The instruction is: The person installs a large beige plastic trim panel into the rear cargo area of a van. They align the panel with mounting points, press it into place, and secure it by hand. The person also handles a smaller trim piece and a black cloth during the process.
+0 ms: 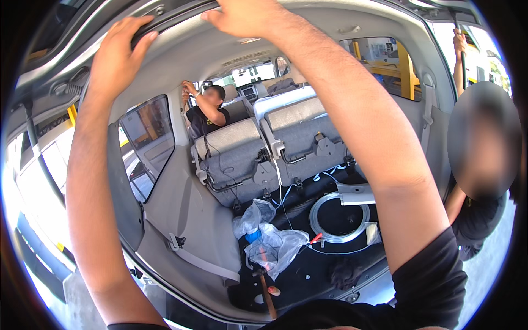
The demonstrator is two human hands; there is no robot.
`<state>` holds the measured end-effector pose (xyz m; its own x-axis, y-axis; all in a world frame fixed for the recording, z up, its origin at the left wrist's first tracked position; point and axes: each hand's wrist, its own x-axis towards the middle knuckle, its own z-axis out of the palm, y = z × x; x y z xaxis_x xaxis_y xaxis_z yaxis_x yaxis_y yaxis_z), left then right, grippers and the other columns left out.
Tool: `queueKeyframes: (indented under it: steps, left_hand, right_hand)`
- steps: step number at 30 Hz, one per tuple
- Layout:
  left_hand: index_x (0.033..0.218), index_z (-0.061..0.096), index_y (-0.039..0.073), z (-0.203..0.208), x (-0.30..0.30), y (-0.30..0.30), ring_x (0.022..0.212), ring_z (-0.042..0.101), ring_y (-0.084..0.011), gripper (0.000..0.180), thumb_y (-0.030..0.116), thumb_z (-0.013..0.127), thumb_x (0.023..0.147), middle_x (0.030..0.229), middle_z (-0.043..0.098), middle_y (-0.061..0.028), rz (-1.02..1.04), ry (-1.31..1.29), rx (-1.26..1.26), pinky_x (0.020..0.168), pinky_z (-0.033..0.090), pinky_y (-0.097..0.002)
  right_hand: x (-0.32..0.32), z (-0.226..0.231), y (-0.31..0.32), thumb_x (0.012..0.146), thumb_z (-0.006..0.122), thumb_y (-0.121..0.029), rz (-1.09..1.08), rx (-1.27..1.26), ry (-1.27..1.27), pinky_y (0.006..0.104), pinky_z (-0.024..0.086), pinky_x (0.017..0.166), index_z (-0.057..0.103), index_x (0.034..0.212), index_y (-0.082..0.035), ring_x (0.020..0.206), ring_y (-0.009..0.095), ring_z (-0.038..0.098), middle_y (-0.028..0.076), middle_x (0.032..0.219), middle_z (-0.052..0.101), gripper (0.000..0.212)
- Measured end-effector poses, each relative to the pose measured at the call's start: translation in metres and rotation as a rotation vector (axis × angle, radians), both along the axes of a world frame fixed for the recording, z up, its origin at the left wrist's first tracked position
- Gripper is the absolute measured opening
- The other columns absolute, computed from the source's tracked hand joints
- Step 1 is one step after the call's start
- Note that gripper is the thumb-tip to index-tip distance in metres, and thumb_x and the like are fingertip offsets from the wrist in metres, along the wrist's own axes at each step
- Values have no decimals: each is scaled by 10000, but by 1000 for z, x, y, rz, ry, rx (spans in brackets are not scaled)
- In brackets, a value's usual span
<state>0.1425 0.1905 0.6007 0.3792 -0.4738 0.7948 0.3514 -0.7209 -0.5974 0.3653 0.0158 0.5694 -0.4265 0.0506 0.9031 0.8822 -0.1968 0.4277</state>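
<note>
My left hand (120, 52) is raised to the top of the van's rear opening. Its thumb and fingers are apart, with the fingertips by the dark edge strip (176, 17) along the roof frame, and I see nothing held. Higher up, my right hand (250, 15) reaches to the same upper frame. Its thumb is stretched toward the strip, while the other fingers are cut off by the picture's top. Behind both hands spreads the beige headliner (181, 49).
Grey rear seats (231, 157) stand upright ahead. The cargo floor holds a hammer (267, 294), plastic bags (283, 247) and a coil of clear tubing (313, 220). A person (212, 110) sits inside at the front left; another person (481, 225) stands outside right, gripping a strut (462, 55).
</note>
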Motion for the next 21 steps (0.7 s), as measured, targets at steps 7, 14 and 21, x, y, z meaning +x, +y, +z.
queueKeyframes:
  steps: [7,14,21]
  left_hand:
    - [1125,695,14,-20,12,-23,1021,644,-371,210,163,646,985,1052,682,-189,-80,-33,-41,915,509,-439]
    - [1147,656,26,-3,9,11,1002,638,-364,287,239,664,954,1004,675,-194,121,-112,349,883,519,-465]
    - [1083,711,-33,-4,5,17,985,652,-380,287,206,686,925,1018,703,-214,-69,-34,267,885,525,-471]
  right_hand:
    - [5,1,12,882,774,-321,-63,-50,25,494,414,1002,666,1217,-90,1195,344,592,143,1179,666,421]
    - [7,2,24,874,778,-331,-83,114,-112,485,394,978,646,1173,-102,1170,335,582,121,1123,650,399]
    - [8,-1,31,842,811,-290,-20,105,-95,471,400,968,655,1130,-95,1123,332,608,111,1094,660,381]
